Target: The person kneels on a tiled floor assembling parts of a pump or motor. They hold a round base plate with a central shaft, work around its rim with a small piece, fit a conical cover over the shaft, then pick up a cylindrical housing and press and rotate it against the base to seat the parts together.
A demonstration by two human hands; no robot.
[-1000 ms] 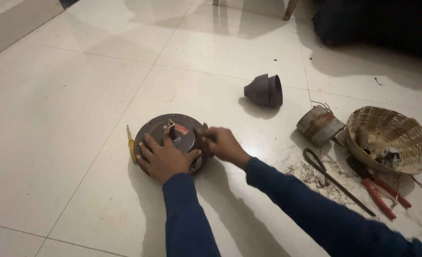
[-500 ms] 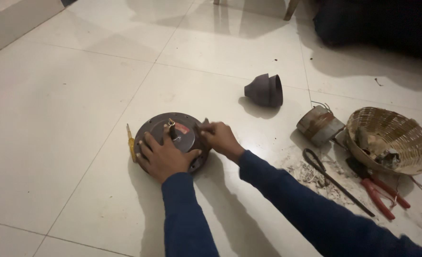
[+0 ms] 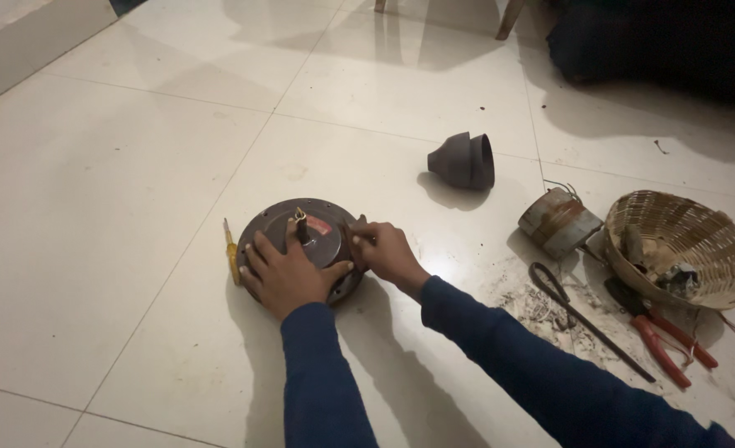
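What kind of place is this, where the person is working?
Probably a room in a home, used as a makeshift repair spot: the work lies on a pale tiled floor, chair legs stand at the back, and a woven basket and red-handled pliers lie loose beside the round motor housing.

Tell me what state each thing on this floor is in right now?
Round dark metal motor housing: flat on the tiled floor, shaft up.
Left hand: spread flat on the housing.
Right hand: closed at the housing's edge, on something too small to tell.
Yellow-handled screwdriver: lying beside the housing.
Dark cone-shaped cover: on its side.
Woven basket: tilted.
Red-handled pliers: lying loose.
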